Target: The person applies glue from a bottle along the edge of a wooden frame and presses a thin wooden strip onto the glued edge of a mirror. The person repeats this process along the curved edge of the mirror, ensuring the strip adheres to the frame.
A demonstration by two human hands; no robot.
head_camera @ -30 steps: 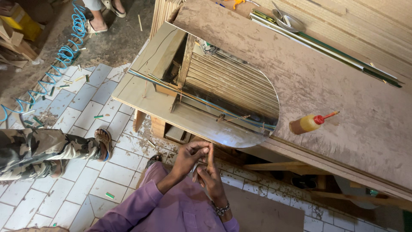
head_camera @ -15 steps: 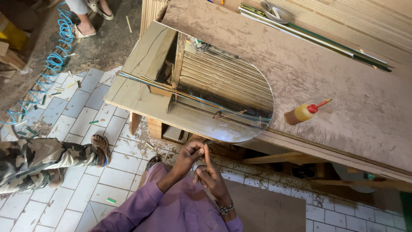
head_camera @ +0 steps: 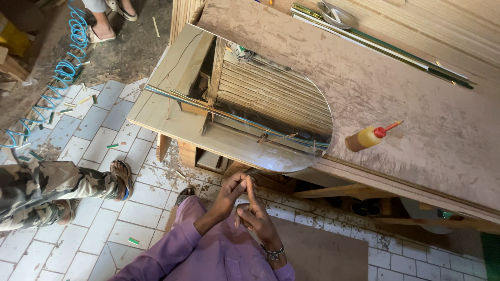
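Nearest the camera, purple sleeves (head_camera: 172,250) are seen, with both hands raised together in front of the chest. The left hand (head_camera: 229,193) is held with its fingers bent, and its fingertips are pressed against the raised finger of the right hand (head_camera: 255,216). That right finger is pointed upward while the others are loosely curled; whether anything small is pinched between the hands cannot be told. A bracelet (head_camera: 273,253) is worn on the right wrist.

Below the hands, a white tiled floor (head_camera: 94,145) is seen, scattered with small scraps. At the near left, another person's legs in camouflage trousers (head_camera: 36,190) are stretched out, with sandalled feet (head_camera: 121,177) resting on the tiles.

Just beyond the hands, a mirror (head_camera: 245,109) with a rounded right end is laid flat on the near edge of a workbench (head_camera: 406,104), overhanging it to the left; slatted timber is reflected in it. The mirror is not touched by either hand. To its right, a yellow glue bottle (head_camera: 371,137) with a red nozzle is lain on its side on the bench.

Farther off, long metal strips (head_camera: 385,47) are laid along the far side of the bench. At the far left, a coiled blue air hose (head_camera: 62,73) is trailed across the floor, near a third person's sandalled feet (head_camera: 107,21).
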